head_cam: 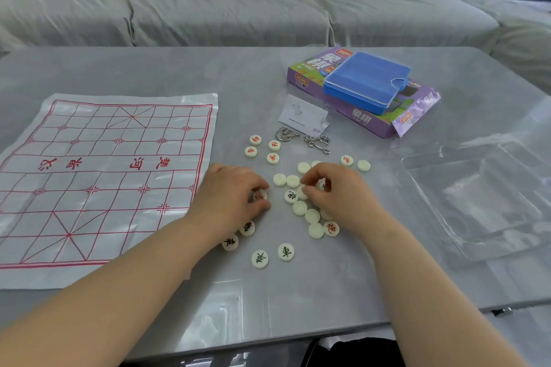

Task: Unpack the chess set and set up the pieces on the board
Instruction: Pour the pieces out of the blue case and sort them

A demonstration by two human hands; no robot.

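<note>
Pinched between the thumb and curled fingertips of the left hand [235, 191] is a red-marked piece [261, 196], low over the grey table [179, 68], just off the right edge of the board. The right hand [337, 191] has its fingers curled down onto a half-hidden piece [322, 185] in the middle of the heap and seems to pinch it, though most of that disc is covered.

The board [104, 176], a white sheet with red lines, lies flat on the left of the table with no pieces on it. The loose pieces [299, 208] are scattered between and around both hands, many face down. Four red ones [272, 158] sit together farther back, and two black ones [286, 252] lie nearer the table's front edge.

Behind them are two metal ring puzzles [317, 143], a white card [301, 113] and the purple box [357, 116] with a blue case [366, 80] on top. A clear plastic tray [477, 202] lies to the right.
</note>
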